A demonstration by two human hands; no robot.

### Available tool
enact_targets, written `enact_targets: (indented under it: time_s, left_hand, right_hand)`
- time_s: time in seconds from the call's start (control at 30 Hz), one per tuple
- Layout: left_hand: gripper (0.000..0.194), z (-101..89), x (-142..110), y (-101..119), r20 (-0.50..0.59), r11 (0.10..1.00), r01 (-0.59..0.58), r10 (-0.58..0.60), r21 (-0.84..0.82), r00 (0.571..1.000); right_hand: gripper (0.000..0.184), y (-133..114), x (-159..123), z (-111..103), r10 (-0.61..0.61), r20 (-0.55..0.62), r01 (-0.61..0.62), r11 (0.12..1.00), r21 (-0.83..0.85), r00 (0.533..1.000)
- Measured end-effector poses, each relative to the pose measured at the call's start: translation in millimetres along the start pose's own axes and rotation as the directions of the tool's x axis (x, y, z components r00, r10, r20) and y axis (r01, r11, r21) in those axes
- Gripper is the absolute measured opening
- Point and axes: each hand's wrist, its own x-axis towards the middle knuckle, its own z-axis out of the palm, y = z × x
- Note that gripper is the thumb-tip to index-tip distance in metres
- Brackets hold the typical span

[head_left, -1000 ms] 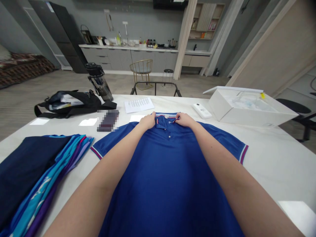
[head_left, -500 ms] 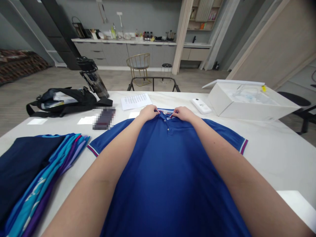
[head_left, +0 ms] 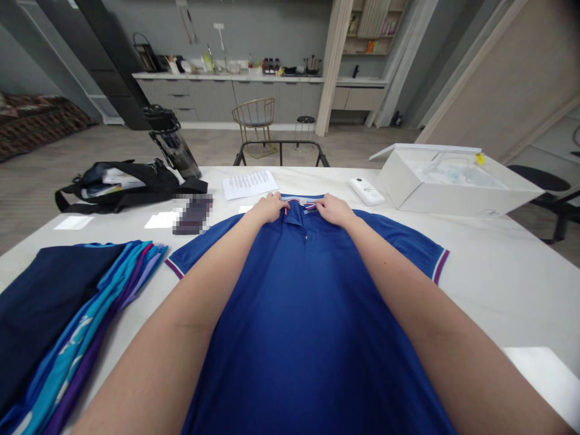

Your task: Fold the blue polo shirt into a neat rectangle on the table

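Observation:
A blue polo shirt (head_left: 299,314) lies spread front up on the white table, its collar at the far end and its hem toward me. Red and white stripes edge the collar and sleeves. My left hand (head_left: 270,208) is closed on the left side of the collar. On the collar's right side, my right hand (head_left: 334,210) pinches the fabric. The neck opening between my hands is parted, with the button placket below it. Both forearms stretch across the shirt and cover parts of its sides.
Folded clothes (head_left: 67,302) form a stack at the left. Behind them are a black bag (head_left: 136,184), a dark bottle (head_left: 172,142) and a blurred-out dark object (head_left: 193,214). A paper sheet (head_left: 249,184), a white device (head_left: 366,191) and a white box (head_left: 457,181) stand farther back.
My hands have shifted slightly on the collar and the neck opening is parted wider. The placket's upper end is folded over more on the left.

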Motion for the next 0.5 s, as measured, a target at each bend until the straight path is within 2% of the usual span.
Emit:
enact_targets:
  time_s: [0.1, 0.2, 0.27, 0.37, 0.43, 0.5]
  left_hand:
    - [0.04, 0.9, -6.6, -0.1, -0.07, 0.999, 0.049, -0.048, 0.017, 0.996]
    - [0.051, 1.1, -11.5, 0.5, -0.101, 0.972, 0.208, -0.219, -0.114, 0.97]
    - [0.053, 2.6, -12.4, 3.2, -0.074, 0.922, 0.322, -0.344, -0.213, 0.936]
    - [0.048, 5.9, -10.3, 10.2, 0.002, 0.839, 0.434, -0.458, -0.329, 0.889]
    - [0.049, 7.2, -8.1, 14.2, 0.054, 0.782, 0.479, -0.502, -0.399, 0.863]
    - [0.05, 6.7, -7.0, 15.4, 0.034, 0.801, 0.452, -0.479, -0.391, 0.877]
  right_hand:
    - [0.039, 0.7, 2.0, -0.4, -0.069, -0.05, 0.067, 0.997, -0.036, 0.996]
    - [0.031, 6.2, 6.8, 7.8, -0.127, -0.018, 0.128, 0.992, 0.019, 0.992]
    - [0.036, 11.0, 10.5, 16.8, -0.123, 0.01, 0.123, 0.99, 0.063, 0.992]
    - [0.037, 16.4, 13.1, 28.0, -0.122, 0.043, 0.117, 0.988, 0.097, 0.992]
    - [0.033, 17.6, 12.2, 31.2, -0.119, 0.034, 0.115, 0.989, 0.097, 0.992]
    - [0.03, 16.9, 9.6, 31.1, -0.1, 0.01, 0.099, 0.99, 0.096, 0.995]
